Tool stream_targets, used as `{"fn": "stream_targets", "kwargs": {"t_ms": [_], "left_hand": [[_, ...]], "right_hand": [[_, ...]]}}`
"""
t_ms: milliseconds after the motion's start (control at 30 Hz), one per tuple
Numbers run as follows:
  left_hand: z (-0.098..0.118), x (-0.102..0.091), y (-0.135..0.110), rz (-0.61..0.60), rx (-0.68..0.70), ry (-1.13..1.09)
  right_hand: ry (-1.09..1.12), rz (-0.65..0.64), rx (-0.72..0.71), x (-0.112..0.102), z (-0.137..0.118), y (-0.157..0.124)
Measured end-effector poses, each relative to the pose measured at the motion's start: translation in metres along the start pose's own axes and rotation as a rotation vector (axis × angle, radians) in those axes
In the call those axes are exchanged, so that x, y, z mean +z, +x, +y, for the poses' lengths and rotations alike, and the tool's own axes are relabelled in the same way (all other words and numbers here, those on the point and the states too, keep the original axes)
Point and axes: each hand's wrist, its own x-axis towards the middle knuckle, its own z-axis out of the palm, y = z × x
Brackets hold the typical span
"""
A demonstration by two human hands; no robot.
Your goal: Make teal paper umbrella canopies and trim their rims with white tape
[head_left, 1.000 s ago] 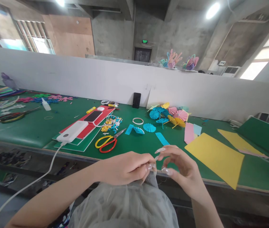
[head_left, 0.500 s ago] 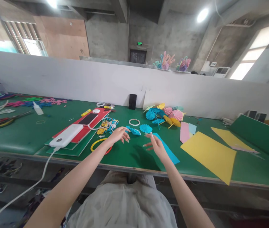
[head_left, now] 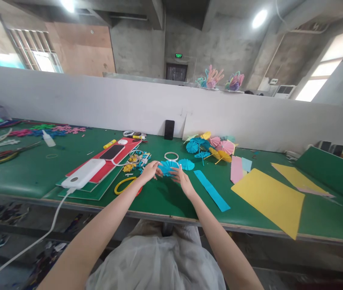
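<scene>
Both arms reach out over the green table (head_left: pixel 174 197). My left hand (head_left: pixel 150 171) and my right hand (head_left: pixel 182 179) hold a pleated blue paper fan (head_left: pixel 167 167) between them, each gripping one side of it with closed fingers. A second blue pleated fan (head_left: pixel 186 164) lies just to the right of it. A long blue paper strip (head_left: pixel 212 190) lies flat beside my right wrist. Scissors with yellow and red handles (head_left: pixel 124 185) lie under my left forearm.
A pile of small paper umbrellas (head_left: pixel 210 146) sits behind the fans, with a white tape ring (head_left: pixel 171 156) nearby. A white power bank (head_left: pixel 83 173) and phone (head_left: pixel 112 152) rest on red and green sheets at left. Yellow paper sheets (head_left: pixel 268 197) lie at right. A white partition (head_left: pixel 98 104) backs the table.
My hands went from my lap out to the table, then closed together on the blue fan and lifted it slightly. The right hand moved left off the blue strip.
</scene>
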Motion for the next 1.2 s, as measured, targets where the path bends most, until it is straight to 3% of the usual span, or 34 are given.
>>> {"fn": "stream_targets", "kwargs": {"t_ms": [100, 267, 400, 467, 600, 767, 833, 967, 1200], "left_hand": [[0.000, -0.012, -0.023, -0.062, 0.052, 0.008], [0.014, -0.031, -0.088, -0.130, 0.206, -0.006], [0.035, -0.031, -0.133, -0.314, 0.247, 0.035], [0.043, -0.027, -0.146, -0.402, 0.245, 0.063], [0.054, -0.023, -0.158, -0.431, 0.244, 0.116], [0.067, -0.029, -0.170, -0.517, 0.269, 0.194], [0.073, -0.031, -0.175, -0.563, 0.281, 0.225], [0.083, -0.032, -0.178, -0.631, 0.329, 0.325], [0.085, -0.029, -0.174, -0.615, 0.344, 0.365]], "right_hand": [[0.007, -0.038, -0.058, -0.005, -0.004, -0.028], [0.002, -0.083, -0.095, -0.013, -0.015, -0.084], [-0.028, -0.106, -0.143, -0.012, -0.028, -0.127], [-0.045, -0.117, -0.169, -0.010, -0.036, -0.146], [-0.075, -0.117, -0.219, -0.012, -0.053, -0.171], [-0.286, 0.098, -0.392, -0.027, -0.081, -0.174], [-0.363, 0.005, -0.393, -0.030, -0.094, -0.170], [-0.436, -0.277, -0.220, -0.021, -0.112, -0.158], [-0.486, -0.228, -0.300, -0.002, -0.111, -0.146]]}}
